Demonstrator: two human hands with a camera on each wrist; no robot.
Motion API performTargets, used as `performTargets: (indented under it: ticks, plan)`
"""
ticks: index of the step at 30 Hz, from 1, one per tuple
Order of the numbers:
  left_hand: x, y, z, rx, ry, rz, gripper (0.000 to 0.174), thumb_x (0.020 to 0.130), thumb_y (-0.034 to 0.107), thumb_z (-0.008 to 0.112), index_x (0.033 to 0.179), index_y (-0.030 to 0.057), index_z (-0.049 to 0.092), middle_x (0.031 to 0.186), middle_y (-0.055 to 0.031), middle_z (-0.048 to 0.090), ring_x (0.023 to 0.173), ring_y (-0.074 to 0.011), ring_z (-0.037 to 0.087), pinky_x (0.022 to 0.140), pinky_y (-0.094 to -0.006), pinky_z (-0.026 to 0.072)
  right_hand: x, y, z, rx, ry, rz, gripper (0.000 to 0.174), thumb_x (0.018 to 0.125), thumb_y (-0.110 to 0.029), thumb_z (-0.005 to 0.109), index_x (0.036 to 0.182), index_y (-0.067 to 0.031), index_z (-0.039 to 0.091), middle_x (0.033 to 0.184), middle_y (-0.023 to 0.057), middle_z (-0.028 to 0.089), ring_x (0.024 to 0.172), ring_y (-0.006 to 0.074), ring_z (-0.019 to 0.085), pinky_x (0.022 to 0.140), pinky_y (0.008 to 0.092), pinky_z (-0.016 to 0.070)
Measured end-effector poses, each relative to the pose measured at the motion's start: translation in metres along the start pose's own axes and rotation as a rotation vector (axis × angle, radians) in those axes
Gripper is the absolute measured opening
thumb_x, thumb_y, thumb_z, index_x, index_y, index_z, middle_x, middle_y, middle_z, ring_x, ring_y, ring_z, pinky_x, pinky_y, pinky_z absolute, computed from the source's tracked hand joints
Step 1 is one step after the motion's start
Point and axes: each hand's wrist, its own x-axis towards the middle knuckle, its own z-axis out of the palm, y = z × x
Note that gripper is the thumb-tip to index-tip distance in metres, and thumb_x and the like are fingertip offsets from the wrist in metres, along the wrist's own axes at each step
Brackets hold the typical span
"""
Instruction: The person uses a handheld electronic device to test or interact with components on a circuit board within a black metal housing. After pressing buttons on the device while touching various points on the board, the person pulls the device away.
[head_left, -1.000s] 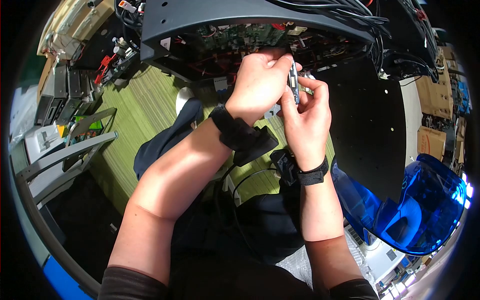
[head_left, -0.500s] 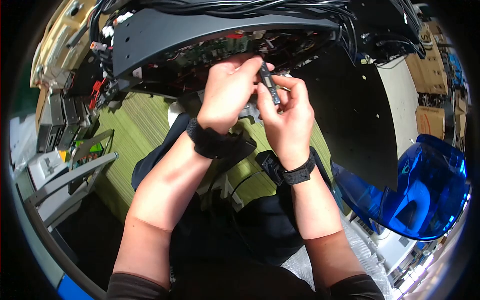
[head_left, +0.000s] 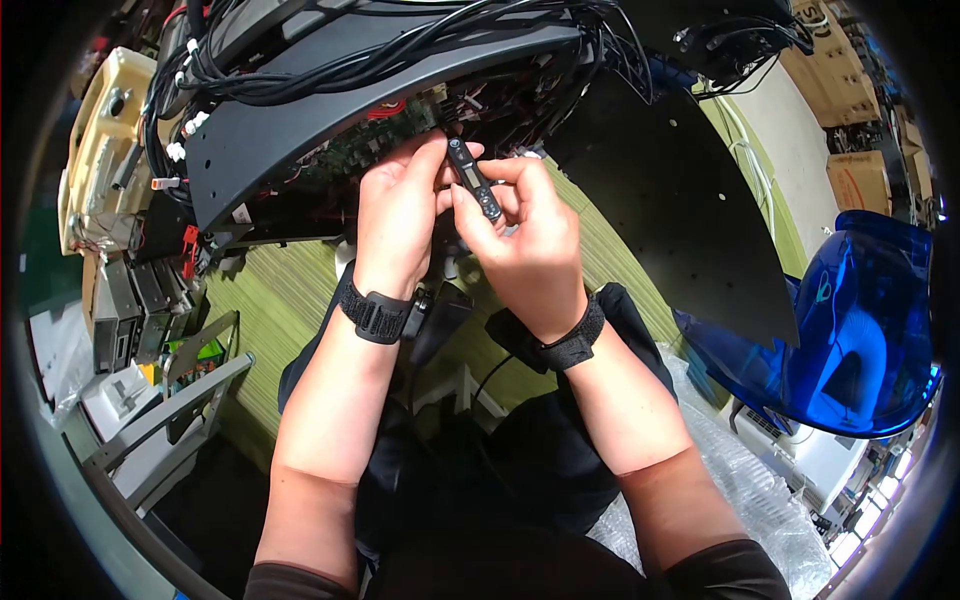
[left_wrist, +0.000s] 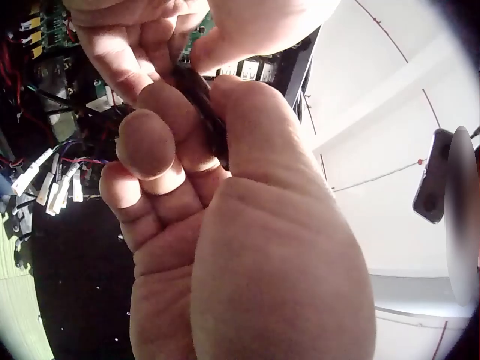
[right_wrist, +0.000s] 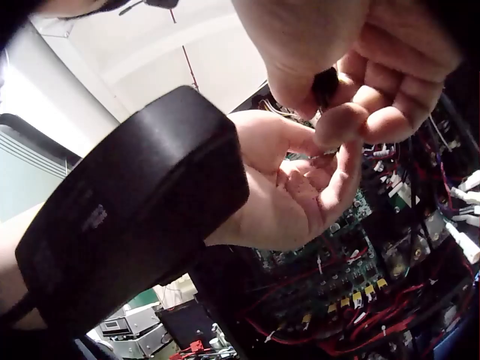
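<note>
Both hands hold a slim black bar-shaped module (head_left: 472, 178) with a small pale window and button-like spots on its face. Thumb and fingers of my left hand (head_left: 398, 215) pinch its upper end. At the lower end, my right hand (head_left: 530, 245) grips it between thumb and curled fingers. From the left wrist, the bar (left_wrist: 202, 105) shows as a dark strip under the thumb. Only a small dark part of it (right_wrist: 325, 84) appears in the right wrist view, the rest hidden by fingers. Just beyond the hands, circuit boards (head_left: 385, 140) and wiring fill an open black housing (head_left: 300, 110).
Black cables (head_left: 400, 62) run across the housing's top. A large black panel (head_left: 680, 200) stands to the right, beside a see-through blue plastic shell (head_left: 850, 320). Bubble wrap (head_left: 740, 480) lies near the legs. Cardboard boxes (head_left: 860, 185) and a grey metal frame (head_left: 180, 410) flank the area.
The hands and the bar have shifted left in the head view as the view itself turned. The bar now tilts more, its face plainer to see. Both hands keep their hold.
</note>
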Motion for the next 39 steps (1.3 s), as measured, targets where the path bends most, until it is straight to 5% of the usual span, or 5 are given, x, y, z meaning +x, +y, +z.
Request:
performTargets:
  ticks: [3,25,27,39]
  plan:
    - [0.005,-0.003,-0.005,0.051,-0.019,-0.003,0.028,0.094,0.017,0.047,0.108,-0.0056,0.057,0.096,-0.0144,0.066,0.073,-0.0151,0.064,0.063,-0.0266,0.0549,0.001,-0.004,0.001,0.022,0.005,0.023,0.022,0.081,-0.004,0.064,0.096,0.0019,0.048,0.058,0.0060,0.057,0.049,0.0067,0.053,0.044,0.0232,0.0404]
    - [0.005,-0.001,-0.004,-0.030,-0.019,-0.077,0.030,0.095,0.018,0.044,0.110,-0.0061,0.055,0.099,-0.0157,0.065,0.073,-0.0189,0.065,0.062,-0.0301,0.0567,0.001,-0.001,-0.001,-0.012,0.008,0.014,0.024,0.080,-0.006,0.066,0.094,0.0021,0.049,0.057,0.0075,0.056,0.048,0.0108,0.055,0.045,0.0249,0.0418]
    - [0.003,0.000,0.000,-0.099,0.012,-0.063,0.023,0.092,0.016,0.050,0.094,-0.0040,0.062,0.090,-0.0130,0.067,0.067,-0.0092,0.060,0.057,-0.0189,0.0476,0.001,-0.004,-0.002,-0.031,0.001,0.025,0.024,0.080,-0.007,0.066,0.094,0.0021,0.049,0.057,0.0075,0.056,0.048,0.0112,0.055,0.045,0.0250,0.0419]
    - [0.003,-0.001,0.000,-0.161,0.009,-0.083,0.023,0.093,0.016,0.050,0.099,-0.0044,0.058,0.091,-0.0147,0.065,0.068,-0.0106,0.060,0.058,-0.0207,0.0500,0.001,-0.012,-0.004,-0.065,0.001,0.055,0.023,0.081,-0.008,0.065,0.094,0.0015,0.049,0.058,0.0073,0.056,0.049,0.0103,0.054,0.046,0.0251,0.0421]
